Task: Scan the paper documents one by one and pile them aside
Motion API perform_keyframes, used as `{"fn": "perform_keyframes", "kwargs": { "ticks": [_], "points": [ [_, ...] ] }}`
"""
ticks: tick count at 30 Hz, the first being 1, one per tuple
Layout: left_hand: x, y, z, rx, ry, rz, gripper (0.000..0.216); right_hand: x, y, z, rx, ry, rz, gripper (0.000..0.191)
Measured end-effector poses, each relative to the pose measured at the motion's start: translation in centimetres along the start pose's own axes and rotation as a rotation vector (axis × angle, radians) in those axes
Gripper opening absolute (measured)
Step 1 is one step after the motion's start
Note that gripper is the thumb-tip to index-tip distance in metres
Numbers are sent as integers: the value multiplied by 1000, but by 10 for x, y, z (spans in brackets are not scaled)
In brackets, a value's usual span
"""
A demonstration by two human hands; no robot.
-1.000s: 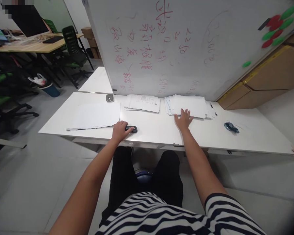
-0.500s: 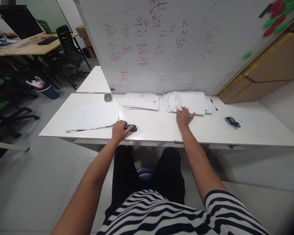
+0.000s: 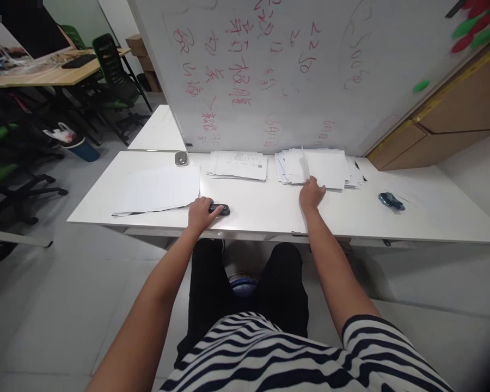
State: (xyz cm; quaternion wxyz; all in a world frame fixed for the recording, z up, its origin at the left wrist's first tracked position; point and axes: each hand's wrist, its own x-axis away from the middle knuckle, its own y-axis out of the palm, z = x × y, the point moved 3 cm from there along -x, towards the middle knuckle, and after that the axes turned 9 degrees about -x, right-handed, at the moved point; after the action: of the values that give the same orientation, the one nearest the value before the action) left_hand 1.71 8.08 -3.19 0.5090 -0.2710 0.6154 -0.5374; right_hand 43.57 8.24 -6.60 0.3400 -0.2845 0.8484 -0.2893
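Observation:
My left hand rests near the front edge of a white table, its fingers closed over a small black stapler. My right hand is at the near edge of a loose pile of white sheets, pinching the top sheet, whose left edge is lifted. A second, neater stack of printed sheets lies between the two hands, farther back. A large white sheet lies left of my left hand.
A whiteboard with red writing stands upright along the table's far edge. A small grey object sits by its foot; a dark blue object lies at the right. Office chairs and desks stand at the left.
My right hand went from lying flat and spread on the pile to pinching the top sheet and raising its edge. My left hand stayed on the stapler.

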Motion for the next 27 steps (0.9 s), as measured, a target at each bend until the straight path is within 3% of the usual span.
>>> {"fn": "perform_keyframes", "kwargs": {
  "ticks": [8, 13, 16, 20, 24, 27],
  "points": [
    [-1, 3, -1, 3, -8, 2, 39, 1, -13, -1, -168, 56, 87, 35],
    [0, 3, -1, 1, -7, 18, 41, 24, -56, -32, -529, 190, 186, 38],
    [1, 3, -2, -7, -12, 27, 43, 67, -88, -64, -943, 280, 218, 42],
    [1, 0, -2, -4, -26, 63, 41, 142, -101, -92, -1410, 434, 45, 40],
    [9, -18, 13, 88, 70, 182, 34, 212, -83, -79, -1477, 811, -77, 39],
    [36, -30, 41, 294, 127, 219, 30, 253, -71, -59, -1443, 1040, -108, 37]
  ]
}}
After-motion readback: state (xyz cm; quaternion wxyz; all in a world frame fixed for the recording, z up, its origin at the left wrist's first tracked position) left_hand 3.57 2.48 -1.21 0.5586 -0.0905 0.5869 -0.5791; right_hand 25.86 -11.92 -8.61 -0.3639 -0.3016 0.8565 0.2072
